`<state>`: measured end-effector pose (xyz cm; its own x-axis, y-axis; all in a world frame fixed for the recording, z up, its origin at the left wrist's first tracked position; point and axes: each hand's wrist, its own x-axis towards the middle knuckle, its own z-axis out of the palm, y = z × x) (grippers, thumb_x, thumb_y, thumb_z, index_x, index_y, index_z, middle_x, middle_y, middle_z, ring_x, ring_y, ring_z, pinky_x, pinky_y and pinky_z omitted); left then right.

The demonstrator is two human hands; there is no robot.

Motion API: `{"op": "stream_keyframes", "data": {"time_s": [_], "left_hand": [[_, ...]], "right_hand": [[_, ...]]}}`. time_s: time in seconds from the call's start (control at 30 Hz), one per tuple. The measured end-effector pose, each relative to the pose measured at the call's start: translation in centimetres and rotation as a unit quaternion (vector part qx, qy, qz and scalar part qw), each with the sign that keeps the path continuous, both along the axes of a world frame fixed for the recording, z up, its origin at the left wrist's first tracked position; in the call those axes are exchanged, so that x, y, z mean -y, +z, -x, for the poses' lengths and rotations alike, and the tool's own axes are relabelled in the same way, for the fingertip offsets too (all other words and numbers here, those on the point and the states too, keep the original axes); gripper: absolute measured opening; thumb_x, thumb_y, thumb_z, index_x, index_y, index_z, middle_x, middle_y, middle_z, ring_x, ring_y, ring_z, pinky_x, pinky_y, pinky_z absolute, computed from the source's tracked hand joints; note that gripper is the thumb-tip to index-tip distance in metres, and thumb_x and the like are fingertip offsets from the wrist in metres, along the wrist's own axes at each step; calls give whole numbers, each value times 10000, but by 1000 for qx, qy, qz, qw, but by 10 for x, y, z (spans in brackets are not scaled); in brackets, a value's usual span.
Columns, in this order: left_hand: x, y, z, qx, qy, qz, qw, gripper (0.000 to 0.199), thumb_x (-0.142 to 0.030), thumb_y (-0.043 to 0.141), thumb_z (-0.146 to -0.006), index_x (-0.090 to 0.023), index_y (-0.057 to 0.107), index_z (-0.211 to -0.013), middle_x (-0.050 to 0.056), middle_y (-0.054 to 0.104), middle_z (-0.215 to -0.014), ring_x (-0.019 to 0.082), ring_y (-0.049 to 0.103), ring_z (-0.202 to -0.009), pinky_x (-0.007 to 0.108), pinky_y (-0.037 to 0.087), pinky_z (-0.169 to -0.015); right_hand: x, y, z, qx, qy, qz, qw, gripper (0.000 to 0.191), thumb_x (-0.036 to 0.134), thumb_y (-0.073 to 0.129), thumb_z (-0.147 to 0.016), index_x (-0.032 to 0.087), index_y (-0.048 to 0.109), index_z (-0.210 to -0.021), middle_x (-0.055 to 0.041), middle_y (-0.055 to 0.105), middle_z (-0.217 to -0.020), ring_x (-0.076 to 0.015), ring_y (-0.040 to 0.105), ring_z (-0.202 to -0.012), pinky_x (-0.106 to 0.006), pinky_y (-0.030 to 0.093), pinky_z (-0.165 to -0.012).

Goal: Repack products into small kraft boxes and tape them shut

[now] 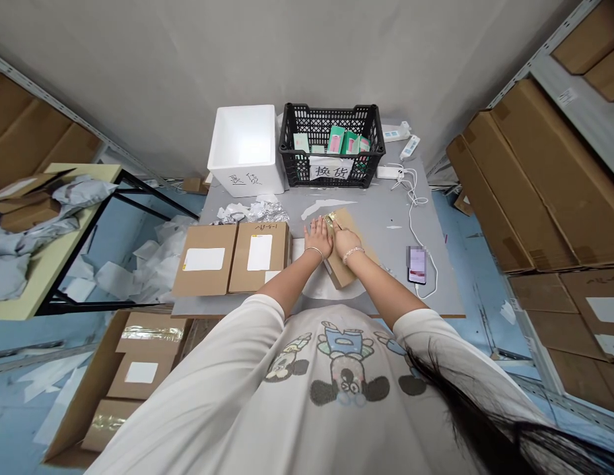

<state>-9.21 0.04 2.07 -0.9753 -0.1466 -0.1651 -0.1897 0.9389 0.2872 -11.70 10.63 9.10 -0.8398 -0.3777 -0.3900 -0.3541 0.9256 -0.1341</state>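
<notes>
A brown cardboard box [339, 275] lies at an angle near the table's front edge, with shiny tape [329, 218] showing at its far end. My left hand [318, 238] rests flat on the box's left side, fingers stretched forward. Over the top of the same box, my right hand [344, 240] is closed, its fingers curled near the tape. Whatever is in that grip is too small to make out. To the left stand two cardboard boxes with white labels, a nearer-to-hand box [248, 264] and an outer box [198, 279].
Behind are a white foam box [245, 178] and a black crate [331, 173] holding small green packs. Crumpled plastic [267, 210] lies nearby. A phone [416, 266] on a white cable is at right. Below left, an open carton [109, 343] holds boxes; shelves stand at both sides.
</notes>
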Motion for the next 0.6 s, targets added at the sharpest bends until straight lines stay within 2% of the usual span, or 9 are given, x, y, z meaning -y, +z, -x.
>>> {"op": "stream_keyframes", "data": {"time_s": [0.13, 0.6], "left_hand": [[0, 0, 0, 5, -1, 2, 1000, 664, -371, 239, -950, -133, 175, -1566, 82, 89, -1642, 290, 20, -1513, 594, 5, -1191], [-1, 1, -1, 3, 5, -7, 1000, 660, -363, 247, -947, -127, 194, -1561, 89, 81, -1643, 290, 1, -1513, 591, -8, -1191]], "right_hand": [[0, 1, 1, 21, 8, -5, 1000, 621, 244, 323, -1001, 178, 116, -1582, -208, 628, -1244, -264, 644, -1077, -370, 489, -893], [3, 3, -4, 22, -14, -4, 1000, 563, 262, 334, -1011, 176, 235, -1558, -206, 639, -1243, -251, 656, -1076, -362, 489, -907]]}}
